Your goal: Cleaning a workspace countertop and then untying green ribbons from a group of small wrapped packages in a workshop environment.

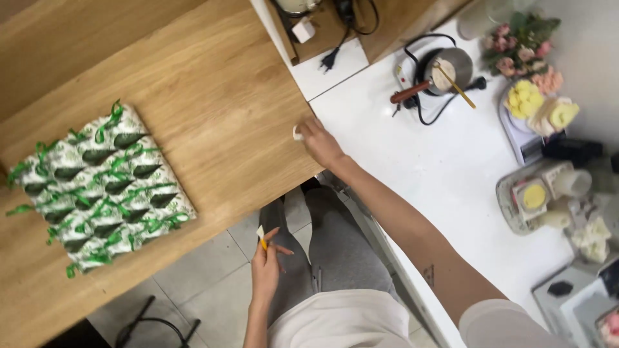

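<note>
Both hands pinch: right hand (319, 142) outstretched on wooden table (213, 96), left hand (266, 261) low.

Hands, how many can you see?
2. The right hand reaches onto the wooden table, pinching a small white piece. The left hand is low over the lap, holding a small yellow-and-white bit.

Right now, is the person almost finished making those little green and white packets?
Many look done: a block of green-and-white wrapped packets with green ribbons lies in rows on the wooden table. In hand: the right hand touches a small white piece at the table edge; the left hand pinches a small yellow-and-white bit. How many remain cannot be told.
</note>
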